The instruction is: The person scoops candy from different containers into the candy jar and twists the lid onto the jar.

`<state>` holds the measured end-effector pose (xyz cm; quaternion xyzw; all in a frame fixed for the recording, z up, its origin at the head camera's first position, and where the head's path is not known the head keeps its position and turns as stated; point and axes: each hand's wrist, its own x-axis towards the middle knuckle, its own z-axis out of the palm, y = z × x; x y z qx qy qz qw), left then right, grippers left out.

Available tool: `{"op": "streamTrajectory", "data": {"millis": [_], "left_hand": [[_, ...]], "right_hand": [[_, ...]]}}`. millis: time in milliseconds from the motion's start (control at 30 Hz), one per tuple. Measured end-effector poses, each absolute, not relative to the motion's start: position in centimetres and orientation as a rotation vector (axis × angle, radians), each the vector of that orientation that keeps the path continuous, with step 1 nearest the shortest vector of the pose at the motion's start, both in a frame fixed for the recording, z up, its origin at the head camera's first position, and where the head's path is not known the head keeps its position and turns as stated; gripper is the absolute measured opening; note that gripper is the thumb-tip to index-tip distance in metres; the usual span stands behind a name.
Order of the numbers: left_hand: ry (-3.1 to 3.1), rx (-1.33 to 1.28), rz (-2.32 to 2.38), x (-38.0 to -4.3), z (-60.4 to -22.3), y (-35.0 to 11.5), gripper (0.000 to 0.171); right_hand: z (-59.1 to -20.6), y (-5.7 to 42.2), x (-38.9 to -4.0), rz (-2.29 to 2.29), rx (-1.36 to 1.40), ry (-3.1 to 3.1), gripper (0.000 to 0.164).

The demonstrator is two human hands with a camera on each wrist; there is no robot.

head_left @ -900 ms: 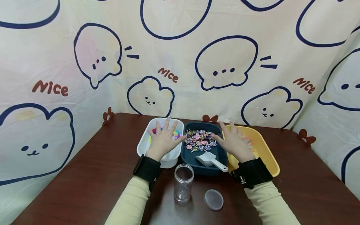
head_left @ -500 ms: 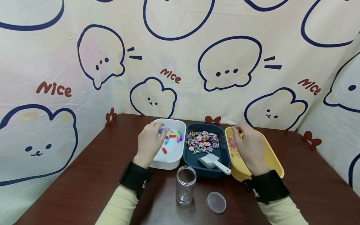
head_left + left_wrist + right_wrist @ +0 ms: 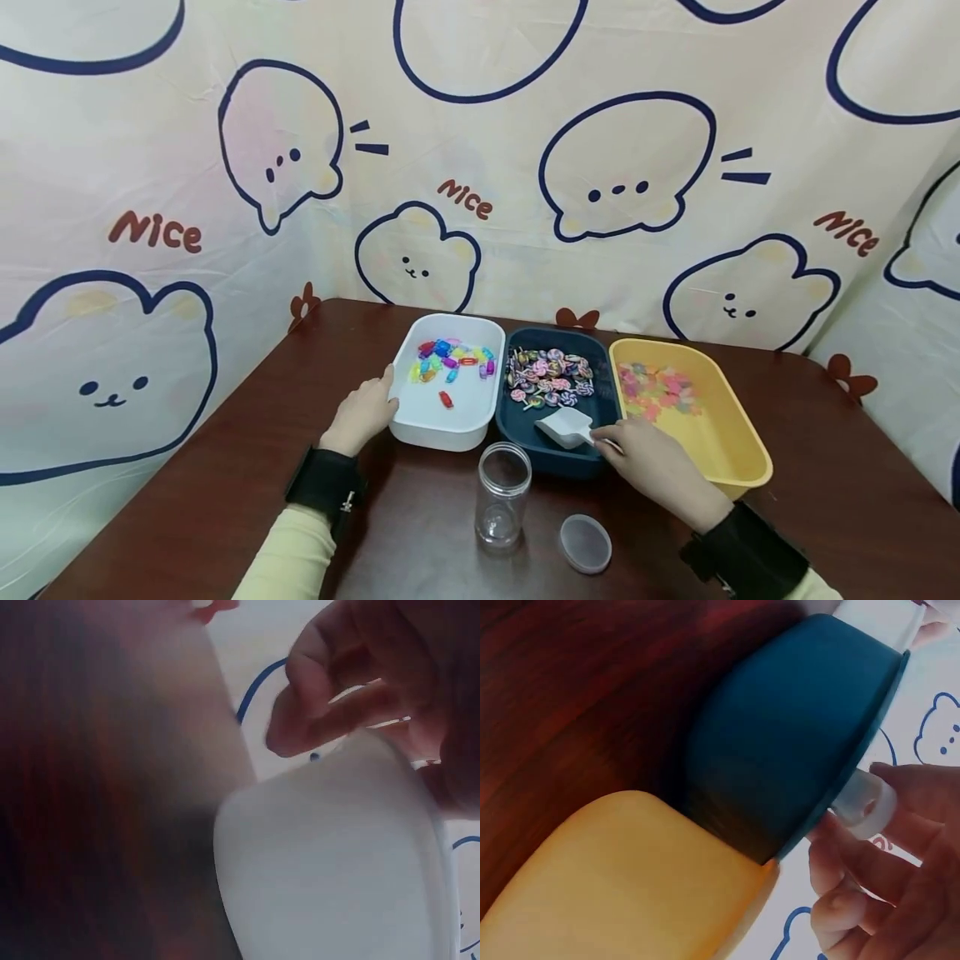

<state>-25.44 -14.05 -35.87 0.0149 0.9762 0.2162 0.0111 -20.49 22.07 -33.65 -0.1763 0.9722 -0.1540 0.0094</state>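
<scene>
My right hand (image 3: 648, 458) grips the handle of a white scoop (image 3: 564, 425), whose blade lies in a dark blue bin (image 3: 553, 463) with small swirl lollipops (image 3: 551, 375). In the right wrist view the handle's looped end (image 3: 870, 808) sits between thumb and fingers at the blue rim. My left hand (image 3: 362, 414), fingers loosely bent, is right at the left rim of a white bin (image 3: 442, 437). Colourful wrapped-candy shapes (image 3: 453, 358) lie in that bin. The left wrist view shows the left fingers (image 3: 300, 727) by the corner of the white bin (image 3: 330, 862).
A yellow bin (image 3: 738, 442) with pastel translucent pieces (image 3: 660, 390) stands at the right of the row. In front of the bins, a clear jar (image 3: 501, 504) stands upright without its lid. A round translucent lid (image 3: 585, 543) lies on the brown table (image 3: 427, 542) beside it.
Both hands were spread over the bins, then drew apart. The left came back to the white bin's left side. The right moved left and down from the yellow bin and took the scoop's handle.
</scene>
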Motion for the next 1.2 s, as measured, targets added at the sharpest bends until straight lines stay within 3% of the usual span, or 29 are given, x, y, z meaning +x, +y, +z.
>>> {"op": "streamTrajectory", "data": {"millis": [367, 533, 733, 900, 1200], "left_hand": [[3.081, -0.017, 0.772, -26.6, -36.4, -13.6, 0.057], [3.069, -0.032, 0.780, -26.8, -36.5, -13.4, 0.057], [3.067, -0.089, 0.754, -27.1, -36.5, -13.2, 0.058], [3.064, -0.109, 0.754, -27.3, -36.6, -13.0, 0.058], [3.078, -0.101, 0.740, -27.3, -36.8, -12.4, 0.057]], "right_hand": [[-32.4, 20.7, -21.9, -0.563, -0.571, 3.045, 0.024], [-29.6, 19.8, -22.5, -0.640, -0.694, 3.180, 0.023], [-26.0, 14.1, -22.8, -0.469, -0.983, 3.102, 0.024], [-26.1, 9.2, -24.1, -0.080, -1.164, 2.920, 0.018], [-28.1, 7.1, -27.0, -0.058, -0.921, 2.816, 0.019]]}}
